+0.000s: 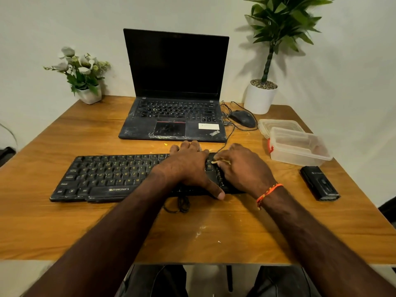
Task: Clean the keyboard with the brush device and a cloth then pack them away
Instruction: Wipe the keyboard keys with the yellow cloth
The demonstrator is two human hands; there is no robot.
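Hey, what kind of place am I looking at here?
Probably a home or small office desk: an open laptop with a wired mouse, a separate black keyboard on the wooden table, and potted plants against a plain wall.

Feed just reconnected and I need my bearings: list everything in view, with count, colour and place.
Black Zebronics keyboard: one, table centre, under both hands.
Black open laptop: one, behind it.
Black wired mouse: one, right of laptop.
Clear plastic container: one, right side; clear lid behind it.
Black rectangular brush device: one, right edge.
White-flower pot: one, back left.
Green plant in white pot: one, back right.
Wooden table: one, brown.
Left hand: on keyboard.
Right hand: fingers pinch something pale, unclear.
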